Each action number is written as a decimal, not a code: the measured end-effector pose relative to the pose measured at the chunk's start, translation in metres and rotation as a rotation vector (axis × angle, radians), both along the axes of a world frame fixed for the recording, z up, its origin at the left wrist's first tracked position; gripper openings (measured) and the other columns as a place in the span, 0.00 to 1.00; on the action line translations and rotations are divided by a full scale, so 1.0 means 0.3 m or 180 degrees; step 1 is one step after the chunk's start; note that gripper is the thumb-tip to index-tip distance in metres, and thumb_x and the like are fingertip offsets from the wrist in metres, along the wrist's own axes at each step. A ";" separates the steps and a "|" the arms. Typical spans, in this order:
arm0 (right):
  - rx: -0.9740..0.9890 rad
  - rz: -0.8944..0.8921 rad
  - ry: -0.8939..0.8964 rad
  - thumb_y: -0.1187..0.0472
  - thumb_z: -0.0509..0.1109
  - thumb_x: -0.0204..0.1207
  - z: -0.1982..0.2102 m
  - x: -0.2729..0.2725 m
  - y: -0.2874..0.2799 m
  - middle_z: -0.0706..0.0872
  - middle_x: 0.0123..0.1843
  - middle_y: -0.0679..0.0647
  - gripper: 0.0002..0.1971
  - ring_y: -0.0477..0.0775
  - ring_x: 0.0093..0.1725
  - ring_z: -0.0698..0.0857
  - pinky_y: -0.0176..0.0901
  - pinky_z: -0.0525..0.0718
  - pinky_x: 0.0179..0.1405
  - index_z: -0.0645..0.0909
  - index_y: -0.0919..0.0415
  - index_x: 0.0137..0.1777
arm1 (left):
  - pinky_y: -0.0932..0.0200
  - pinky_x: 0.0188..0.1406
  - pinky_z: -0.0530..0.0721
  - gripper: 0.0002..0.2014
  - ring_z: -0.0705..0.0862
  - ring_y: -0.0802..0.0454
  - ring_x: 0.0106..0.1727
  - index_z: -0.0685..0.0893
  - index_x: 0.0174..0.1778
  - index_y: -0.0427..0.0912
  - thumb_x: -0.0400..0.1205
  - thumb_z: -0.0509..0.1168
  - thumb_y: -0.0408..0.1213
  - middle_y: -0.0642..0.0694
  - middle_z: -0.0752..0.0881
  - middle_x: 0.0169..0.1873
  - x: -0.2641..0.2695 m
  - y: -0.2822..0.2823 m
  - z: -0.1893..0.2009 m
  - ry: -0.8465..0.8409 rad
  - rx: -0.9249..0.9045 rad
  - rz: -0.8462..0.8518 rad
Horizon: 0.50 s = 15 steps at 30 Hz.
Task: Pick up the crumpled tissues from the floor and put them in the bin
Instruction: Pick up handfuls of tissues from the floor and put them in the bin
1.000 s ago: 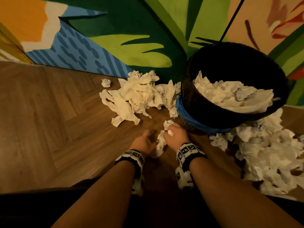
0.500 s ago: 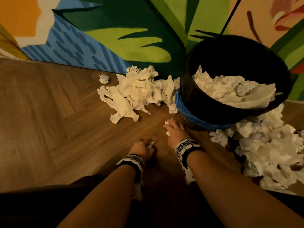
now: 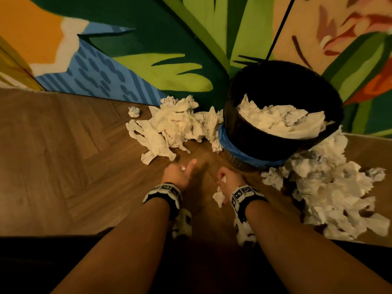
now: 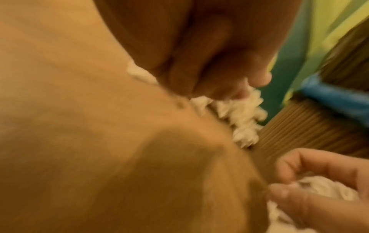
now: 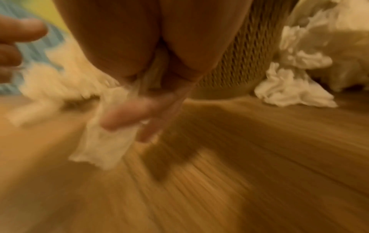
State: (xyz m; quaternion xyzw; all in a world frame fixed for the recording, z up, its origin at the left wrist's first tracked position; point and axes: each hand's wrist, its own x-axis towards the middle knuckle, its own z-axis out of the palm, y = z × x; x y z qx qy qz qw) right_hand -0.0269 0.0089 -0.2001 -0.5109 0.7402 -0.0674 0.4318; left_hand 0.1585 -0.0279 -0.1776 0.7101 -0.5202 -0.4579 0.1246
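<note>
My left hand [image 3: 180, 172] hovers low over the wooden floor with its fingers curled round a small white tissue wad [image 4: 237, 110], thumb sticking up. To its right, my right hand [image 3: 228, 180] grips a crumpled tissue [image 3: 218, 197] whose loose end hangs below the fingers [image 5: 103, 141]. The black-lined bin [image 3: 254, 143] stands just beyond the right hand, tilted toward me and heaped with tissues [image 3: 280, 122]. A pile of crumpled tissues [image 3: 169, 126] lies on the floor left of the bin. A larger pile [image 3: 331, 192] spreads to its right.
A painted wall [image 3: 161, 66] with green leaves runs behind the bin and the piles. One small tissue ball [image 3: 134, 111] sits alone by the wall at left. Herringbone wooden floor [image 3: 53, 155] stretches to the left. A blue bag edge [image 3: 229, 145] wraps the bin's side.
The hands, close together on one tissue a second ago, have drawn apart. The left has moved left with a small wad; the right has pulled back with a hanging tissue.
</note>
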 end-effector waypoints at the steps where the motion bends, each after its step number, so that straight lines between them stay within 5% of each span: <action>1: -0.0199 -0.0014 -0.0035 0.62 0.76 0.75 0.040 0.010 -0.007 0.81 0.51 0.52 0.10 0.59 0.44 0.87 0.48 0.89 0.29 0.78 0.48 0.42 | 0.59 0.30 0.76 0.29 0.83 0.50 0.28 0.81 0.28 0.44 0.81 0.58 0.66 0.48 0.85 0.28 -0.012 -0.010 0.036 0.0065 -0.0201 0.0126; 4: -0.0731 0.0324 -0.0203 0.50 0.80 0.69 0.196 0.048 -0.041 0.87 0.53 0.48 0.08 0.50 0.55 0.84 0.44 0.83 0.54 0.84 0.48 0.39 | 0.60 0.29 0.72 0.23 0.76 0.51 0.26 0.78 0.31 0.45 0.84 0.55 0.58 0.46 0.81 0.28 -0.037 -0.059 0.145 0.0552 -0.0747 0.0517; 6: -0.1097 0.0605 -0.0364 0.45 0.78 0.71 0.337 0.078 -0.069 0.88 0.52 0.46 0.09 0.47 0.57 0.83 0.47 0.80 0.61 0.86 0.49 0.40 | 0.56 0.34 0.72 0.16 0.74 0.49 0.33 0.79 0.37 0.44 0.85 0.53 0.46 0.43 0.78 0.33 -0.037 -0.113 0.228 0.0927 -0.1049 0.0726; 9: -0.1919 0.0723 -0.0468 0.40 0.73 0.73 0.588 0.110 -0.118 0.89 0.45 0.45 0.15 0.42 0.50 0.84 0.44 0.80 0.57 0.86 0.51 0.37 | 0.48 0.44 0.78 0.11 0.76 0.45 0.44 0.81 0.52 0.36 0.84 0.53 0.27 0.35 0.79 0.43 0.008 -0.214 0.335 0.0822 -0.1516 0.0691; 12: -0.2777 0.0748 -0.0392 0.40 0.66 0.77 0.827 0.086 -0.176 0.82 0.34 0.44 0.18 0.38 0.37 0.79 0.35 0.77 0.42 0.79 0.51 0.33 | 0.47 0.50 0.82 0.12 0.80 0.41 0.48 0.80 0.57 0.27 0.83 0.55 0.27 0.25 0.80 0.50 0.021 -0.287 0.428 0.1105 -0.1742 0.0969; 15: -0.2960 0.0795 -0.0457 0.50 0.55 0.76 0.974 -0.013 -0.241 0.79 0.40 0.51 0.12 0.46 0.41 0.77 0.43 0.74 0.45 0.74 0.51 0.36 | 0.53 0.46 0.83 0.13 0.82 0.45 0.47 0.81 0.59 0.35 0.86 0.53 0.31 0.38 0.81 0.48 -0.072 -0.286 0.517 0.1639 -0.1923 0.0822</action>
